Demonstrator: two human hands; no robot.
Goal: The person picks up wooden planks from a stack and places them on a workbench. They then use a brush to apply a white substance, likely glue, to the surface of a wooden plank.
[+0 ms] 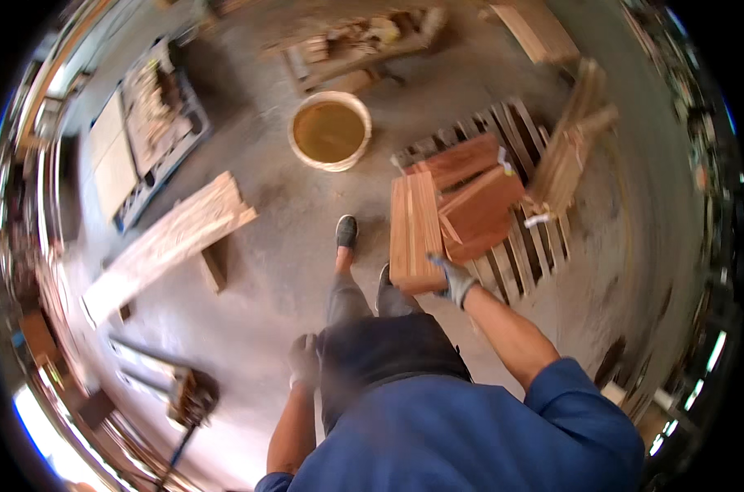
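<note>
The concrete floor (pixel 282 262) spreads beneath everything, and on it, ahead and to the person's right, lies a slatted wooden pallet (pixel 523 250). Along the pallet's far right side leans or lies a long bundle of pale timber strips (pixel 562 160); blur hides how it is supported. Reddish-brown boards (pixel 488 201) overlap loosely on the slats. Just left of them, over the pallet's left edge and near the person's legs, is the striped wooden panel (pixel 413 225), oblong and thick, with light and dark bands running lengthwise; whether it is one glued slab or several pieces stacked, and whether its full weight is off the pallet, I cannot tell. It looks rigid and fairly heavy for its size, unlikely to bend or break but liable to dent or chip at the corners. Its flat faces seem smooth enough to slide under a glove, so a hold at one corner would probably let the far end dip and twist; a hand under each end, or one on each long edge about the middle, should balance it better. The gloved right hand (pixel 453 281) is closed on the near right corner, thumb on the upper side. The gloved left hand (pixel 304 359) hangs beside the thigh, too blurred to show how far its fingers are curled; nothing is visible in it.
</note>
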